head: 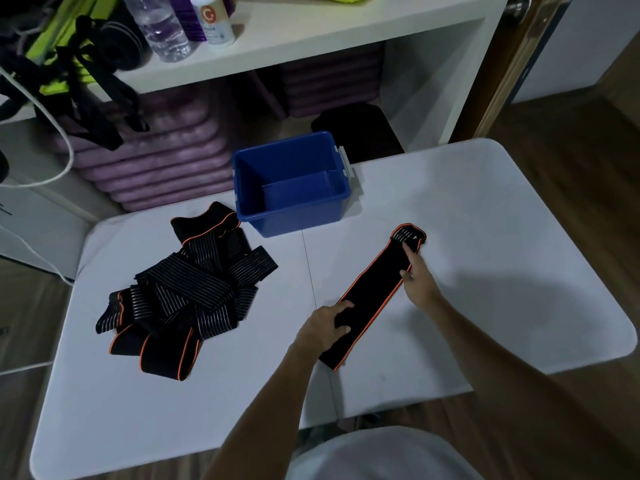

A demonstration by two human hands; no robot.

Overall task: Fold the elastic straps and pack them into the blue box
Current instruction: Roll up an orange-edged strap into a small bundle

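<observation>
On the white table (pixel 485 209): my left hand (pixel 323 327) grips one flattened strap (pixel 372 289); right hand (pixel 417 277), fingers extended, presses its far end.

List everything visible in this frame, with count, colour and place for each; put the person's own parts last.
flat strap: one, black with orange edging, laid diagonally on the table's right half
strap pile: several tangled, black, striped, orange-edged, table's left half
blue box: one, open, nothing visible inside, table's far edge
table: one, white
bottle: one, clear, on the shelf
white jar: one, orange logo, beside the bottle
purple mats: stacked under the shelf
left hand: pinches the flat strap's near part
right hand: fingers pressing its far end
</observation>
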